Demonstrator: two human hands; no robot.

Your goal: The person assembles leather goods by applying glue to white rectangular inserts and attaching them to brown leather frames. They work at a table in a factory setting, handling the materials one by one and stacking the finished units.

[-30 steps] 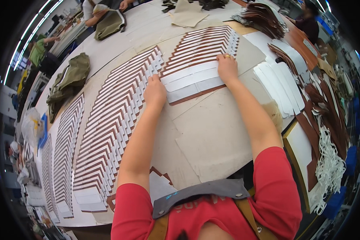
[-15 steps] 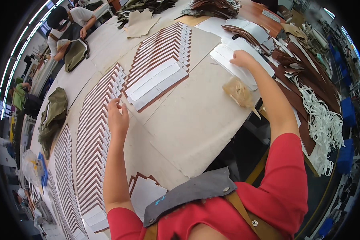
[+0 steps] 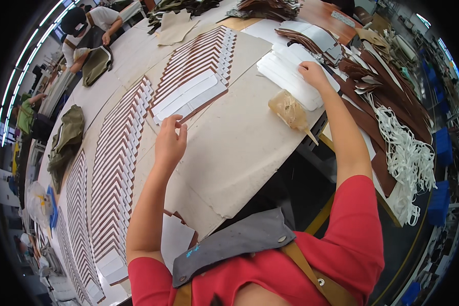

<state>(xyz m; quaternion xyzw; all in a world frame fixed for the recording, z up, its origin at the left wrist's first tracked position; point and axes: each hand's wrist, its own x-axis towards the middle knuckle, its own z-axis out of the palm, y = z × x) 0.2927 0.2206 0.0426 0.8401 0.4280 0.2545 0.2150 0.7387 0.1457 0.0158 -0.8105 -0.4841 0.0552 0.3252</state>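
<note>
My right hand (image 3: 315, 76) is over a stack of white flat pieces (image 3: 285, 76) at the right of the table, its fingers pinched together at the pieces. Whether one is between the fingertips I cannot make out. In front of my left hand (image 3: 170, 143) lies a brown-edged white panel (image 3: 188, 97), the nearest of an overlapping row. That hand hangs above the table, fingers bent but apart, holding nothing. Beside the white stack rests a translucent bag with a pointed tip (image 3: 289, 109), filled with something yellowish.
Long overlapping rows of brown-and-white strips (image 3: 120, 153) cover the left side. Olive fabric (image 3: 67, 140) lies beyond them. Brown pieces (image 3: 364, 76) and a tangle of white tape (image 3: 400, 158) lie at right. Across the table a person (image 3: 92, 35) handles an olive piece.
My left hand has moved right and slightly nearer, away from the strip rows. My right hand stays at the white stack, whose pieces look more spread. The whole view has shifted a little.
</note>
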